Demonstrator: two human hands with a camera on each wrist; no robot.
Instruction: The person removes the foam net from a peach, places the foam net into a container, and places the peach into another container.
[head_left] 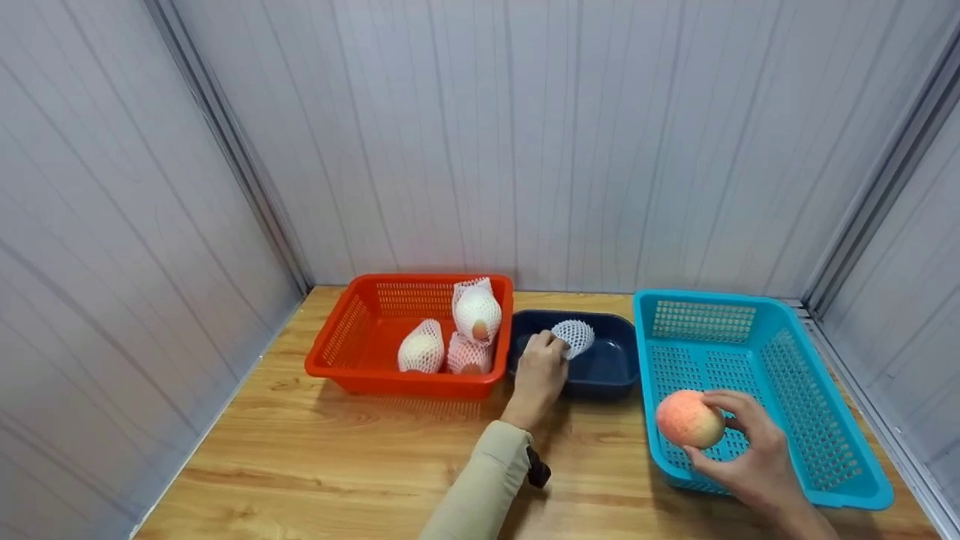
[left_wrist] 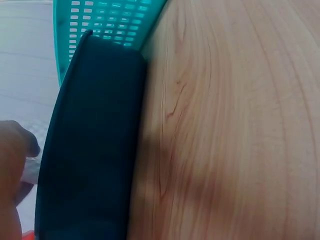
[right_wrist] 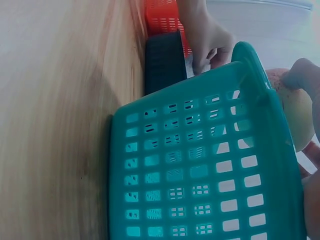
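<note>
Over the near end of the blue basket (head_left: pixel 821 491), my right hand (head_left: pixel 757 454) holds a bare pink and yellow peach (head_left: pixel 688 420) between thumb and fingers. The right wrist view shows the same peach (right_wrist: pixel 296 112) just past the basket's rim. My left hand (head_left: pixel 541 369) pinches a white foam net sleeve (head_left: pixel 574 337) above the dark blue tub (head_left: pixel 611 386). In the left wrist view, the left hand (left_wrist: pixel 12 165) is partly cut off at the edge, with the tub's wall (left_wrist: pixel 92 135) filling the middle.
To the left stands a red basket (head_left: pixel 337 371) with several fruits in white foam nets, one net-wrapped fruit (head_left: pixel 477 311) lying on top. All three containers sit in a row on the wooden table (head_left: pixel 330 465). Pale panel walls (head_left: pixel 480 150) enclose the back and sides.
</note>
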